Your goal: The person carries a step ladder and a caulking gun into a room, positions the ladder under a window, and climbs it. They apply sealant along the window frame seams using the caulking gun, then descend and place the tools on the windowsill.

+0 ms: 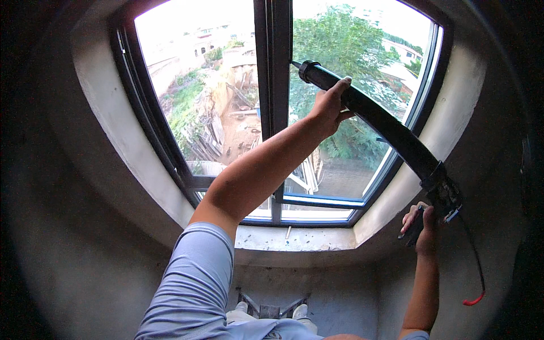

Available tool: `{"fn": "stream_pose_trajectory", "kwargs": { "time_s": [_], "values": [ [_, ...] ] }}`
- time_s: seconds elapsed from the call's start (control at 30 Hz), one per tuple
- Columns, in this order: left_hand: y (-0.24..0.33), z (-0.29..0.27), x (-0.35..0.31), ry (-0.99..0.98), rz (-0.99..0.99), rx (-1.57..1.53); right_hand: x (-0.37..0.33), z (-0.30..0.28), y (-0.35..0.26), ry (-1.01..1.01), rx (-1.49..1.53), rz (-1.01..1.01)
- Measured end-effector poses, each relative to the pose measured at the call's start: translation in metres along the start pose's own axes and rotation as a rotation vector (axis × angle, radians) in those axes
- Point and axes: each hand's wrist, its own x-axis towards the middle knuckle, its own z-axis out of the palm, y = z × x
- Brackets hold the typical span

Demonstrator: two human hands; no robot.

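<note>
A long black caulking gun (pixel 391 129) slants across the right half of the window. Its nozzle tip (pixel 295 64) points up and left and meets the inner edge of the right pane, beside the dark upright window bar (pixel 274 79). My left hand (pixel 333 106) is closed around the barrel near the nozzle end, thumb on top and fingers beneath. Lower right, my right hand (pixel 424 231) is wrapped around the trigger handle (pixel 412 228) at the rear. From the back end trails a thin rod (pixel 477 255) with a red hooked tip.
The dark window frame (pixel 153 113) sits in a pale plastered recess. Small bits of debris and a short light stick (pixel 288 233) lie on the sill (pixel 323 239). Below, my shoes (pixel 300 310) stand by a metal-framed support (pixel 270 310). A tree (pixel 345 51) and rooftops show outside.
</note>
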Motion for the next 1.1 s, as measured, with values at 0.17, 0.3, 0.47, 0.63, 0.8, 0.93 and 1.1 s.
{"fn": "stream_pose_trajectory", "kwargs": {
  "time_s": [0.17, 0.3, 0.47, 0.63, 0.8, 0.93, 1.1],
  "values": [
    [-0.013, -0.011, -0.010, -0.010, -0.022, -0.023, -0.013, -0.004, 0.021, -0.087, 0.108, 0.078],
    [-0.031, -0.025, -0.023, 0.054, -0.071, -0.015, -0.026, -0.001, 0.042, -0.126, 0.147, 0.104],
    [-0.045, -0.033, -0.034, 0.064, -0.050, -0.015, -0.033, 0.017, 0.045, -0.223, 0.123, -0.050],
    [-0.050, -0.037, -0.034, 0.064, -0.031, -0.006, -0.030, 0.021, 0.045, -0.223, 0.114, -0.073],
    [-0.074, -0.055, -0.047, 0.077, -0.062, -0.015, -0.054, 0.017, 0.079, -0.204, 0.020, -0.030],
    [-0.101, -0.073, -0.063, 0.116, -0.088, -0.009, -0.077, 0.021, 0.107, -0.226, 0.001, -0.034],
    [-0.126, -0.089, -0.077, 0.135, -0.127, -0.040, -0.091, 0.030, 0.125, -0.254, -0.025, -0.014]
  ]
}}
